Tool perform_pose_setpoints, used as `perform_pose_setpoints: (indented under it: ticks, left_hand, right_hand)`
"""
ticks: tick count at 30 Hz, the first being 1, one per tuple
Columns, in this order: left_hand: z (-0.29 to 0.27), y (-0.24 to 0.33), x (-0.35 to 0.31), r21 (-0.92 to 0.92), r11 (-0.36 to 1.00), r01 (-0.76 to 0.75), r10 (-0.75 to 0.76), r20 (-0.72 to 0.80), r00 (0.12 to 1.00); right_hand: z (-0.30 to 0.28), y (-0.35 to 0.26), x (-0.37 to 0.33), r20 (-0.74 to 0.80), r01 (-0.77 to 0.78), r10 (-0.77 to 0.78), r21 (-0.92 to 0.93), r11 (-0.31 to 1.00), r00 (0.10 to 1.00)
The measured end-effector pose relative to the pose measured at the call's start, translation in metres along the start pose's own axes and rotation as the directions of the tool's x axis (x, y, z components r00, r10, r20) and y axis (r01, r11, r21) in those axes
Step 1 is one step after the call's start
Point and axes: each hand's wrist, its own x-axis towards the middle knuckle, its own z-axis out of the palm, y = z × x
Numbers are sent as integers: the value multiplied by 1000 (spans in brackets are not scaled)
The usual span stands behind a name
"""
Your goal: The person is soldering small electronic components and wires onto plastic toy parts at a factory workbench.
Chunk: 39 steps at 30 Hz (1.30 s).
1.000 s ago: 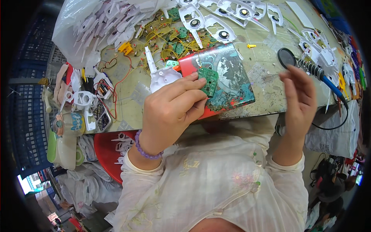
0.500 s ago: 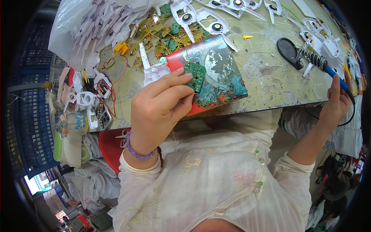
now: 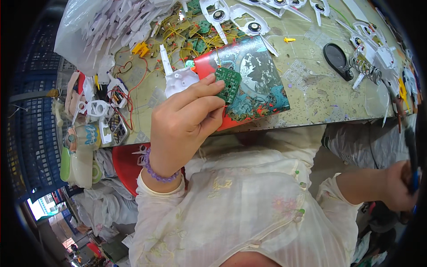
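My left hand (image 3: 184, 120) pinches a small green circuit board (image 3: 228, 84) between thumb and fingers, just above a red tin with a blue-green picture (image 3: 260, 82) that lies at the near table edge. A white plastic housing part (image 3: 178, 80) sits right behind my fingers. A purple bead bracelet circles that wrist. My right hand (image 3: 400, 189) is low at the far right, below the table edge, closed around a long dark tool with a blue grip (image 3: 411, 151). The tool's tip is out of view.
A worn yellowish table (image 3: 311, 95) carries a heap of green boards with yellow wires (image 3: 187, 31), a clear bag of white parts (image 3: 102, 31), white parts with round speakers (image 3: 249, 20), a black oval piece (image 3: 336, 58) and a coiled metal stand (image 3: 365, 67). A red stool (image 3: 126, 162) stands lower left.
My right hand has left the table top, swung out to the right and dropped below the edge with the tool. My left hand kept the board over the tin.
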Motion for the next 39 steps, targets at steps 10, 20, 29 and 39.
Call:
perform_pose_setpoints:
  ticks: [10,20,29,39]
  left_hand:
    - [4,-2,-4,30,1000,-4,5,-10,1000]
    - [6,-1,-3,43,999,-20,20,-6,1000]
    - [3,3,-1,34,999,-3,2,32,999]
    - [6,0,-4,75,997,-33,33,6,999]
  right_hand:
    - [35,-189,-72,360,-377,-129,913,-155,924]
    - [38,-195,-74,389,-415,-176,898,-147,904]
    - [39,-196,-73,404,-433,-191,888,-151,895]
    - [39,-193,-70,235,-294,-328,945,-141,915]
